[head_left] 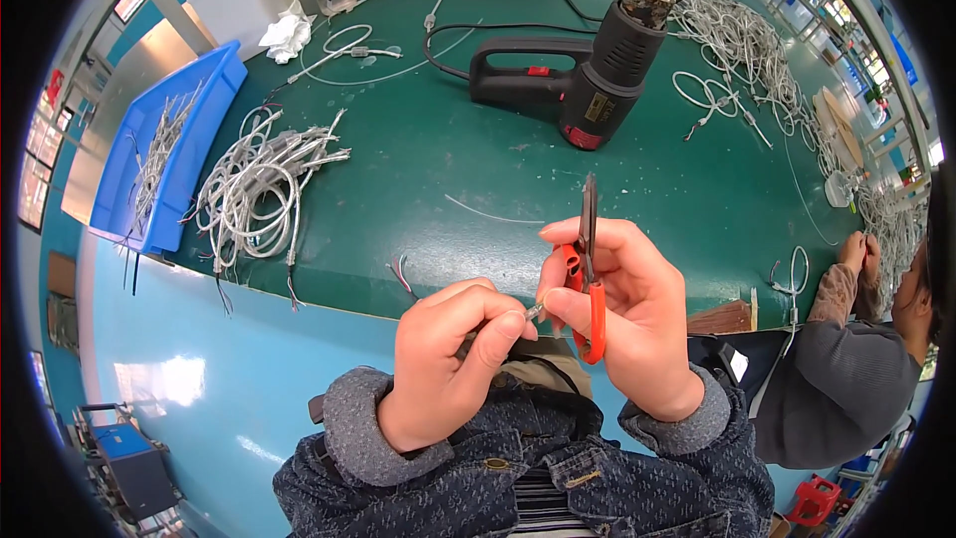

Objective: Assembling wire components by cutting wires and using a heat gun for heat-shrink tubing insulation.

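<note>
My left hand [443, 364] is closed in a pinch on a thin, clear-white cable [533, 312], whose short end shows between my two hands. The thumb and fingertips of my right hand [637, 324] meet that same end. Scissors [589, 214] with red-coated handles hang in my right hand, their dark blades pointing away from me. Bared coloured wires [401, 274] stick out past my left knuckles at the table edge; whether they belong to the held cable is hidden. Beyond my hands a thin white strand [488, 211] lies on the green table [398, 159].
A black heat gun [607, 75] stands nozzle-up at the back middle. Coiled cables [264, 184] lie at left beside a blue tray [224, 90] holding more. A large cable heap [737, 35] covers the back right. At far right a co-worker [846, 379] sits with hands on the table.
</note>
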The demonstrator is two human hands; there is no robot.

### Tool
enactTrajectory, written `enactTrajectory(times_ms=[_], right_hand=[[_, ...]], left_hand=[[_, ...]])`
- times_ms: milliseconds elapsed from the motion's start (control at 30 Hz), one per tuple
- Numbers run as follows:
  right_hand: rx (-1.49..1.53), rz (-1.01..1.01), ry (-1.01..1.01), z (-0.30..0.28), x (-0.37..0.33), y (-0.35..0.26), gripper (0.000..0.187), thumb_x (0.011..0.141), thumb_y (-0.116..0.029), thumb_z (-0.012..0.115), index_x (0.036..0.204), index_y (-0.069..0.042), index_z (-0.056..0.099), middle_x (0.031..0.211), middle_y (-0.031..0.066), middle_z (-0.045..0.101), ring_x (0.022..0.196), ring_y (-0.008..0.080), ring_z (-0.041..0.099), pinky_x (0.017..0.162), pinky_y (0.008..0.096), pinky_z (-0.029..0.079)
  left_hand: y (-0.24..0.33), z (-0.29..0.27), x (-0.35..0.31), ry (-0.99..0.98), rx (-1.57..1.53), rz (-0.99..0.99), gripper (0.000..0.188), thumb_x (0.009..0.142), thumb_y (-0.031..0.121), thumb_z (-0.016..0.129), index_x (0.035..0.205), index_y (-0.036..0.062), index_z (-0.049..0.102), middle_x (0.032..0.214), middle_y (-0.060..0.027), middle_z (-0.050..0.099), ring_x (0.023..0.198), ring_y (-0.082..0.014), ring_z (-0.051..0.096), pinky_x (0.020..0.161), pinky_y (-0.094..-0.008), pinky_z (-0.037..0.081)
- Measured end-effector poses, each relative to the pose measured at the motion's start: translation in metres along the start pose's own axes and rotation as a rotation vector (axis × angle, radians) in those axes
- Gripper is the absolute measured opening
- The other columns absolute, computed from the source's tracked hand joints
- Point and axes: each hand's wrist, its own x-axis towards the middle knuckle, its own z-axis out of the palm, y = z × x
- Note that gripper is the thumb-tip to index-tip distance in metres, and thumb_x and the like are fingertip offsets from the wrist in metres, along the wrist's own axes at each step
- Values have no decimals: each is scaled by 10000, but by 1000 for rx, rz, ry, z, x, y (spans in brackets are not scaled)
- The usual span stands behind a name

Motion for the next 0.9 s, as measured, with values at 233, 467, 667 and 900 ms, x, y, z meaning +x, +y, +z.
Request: enactTrajectory(times_ms=[233,467,667,900], right_hand=[[68,54,-8,-1,2,-1,344,826,15,580,1156,13,484,806,64,553,682,92,523,612,217,431],[58,56,26,-4,2,3,341,828,10,579,1156,9,486,803,57,549,673,92,522,601,214,431],[121,72,8,-5,2,4,338,833,2,583,1157,8,485,812,67,560,675,95,532,604,216,442],[126,89,9,-5,2,4,342,832,-1,588,1158,8,483,815,77,570,680,100,542,606,218,445]], left_hand=[[7,-2,-4,-89,-238,-255,103,886,37,539,843,-52,569,693,-86,613,555,-120,579,523,-227,462],[10,1,-2,-22,-196,-191,157,808,-96,599,951,-88,536,783,-183,656,703,-213,672,602,-277,558],[10,2,-4,2,-213,-200,124,830,-80,580,944,-85,529,796,-189,652,715,-218,673,611,-279,567],[10,2,-3,7,-204,-180,115,828,-92,571,935,-77,531,793,-171,645,723,-215,669,620,-281,563]])
